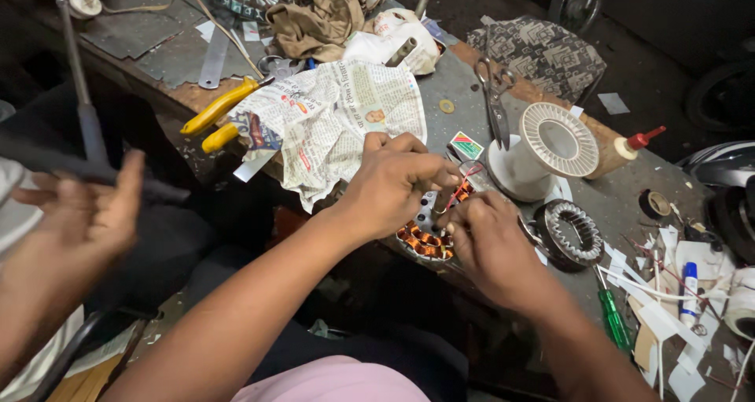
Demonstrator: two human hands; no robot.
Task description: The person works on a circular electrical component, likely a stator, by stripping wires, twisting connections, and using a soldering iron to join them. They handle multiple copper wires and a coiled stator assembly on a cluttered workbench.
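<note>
While both hands (440, 213) pinch wire on the stator (429, 233), fingers clamped, a tug could snap it.

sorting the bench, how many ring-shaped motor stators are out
2: a copper-wound stator at the bench edge under the left hand and right hand, and a bare stator just right of them. More may be hidden under clutter.

Both hands work on a round motor part with copper coils (425, 241) at the table edge. The left hand (393, 183) grips it from above; the right hand (487, 241) pinches beside it. Crumpled newspaper (334, 119) lies just behind.
</note>
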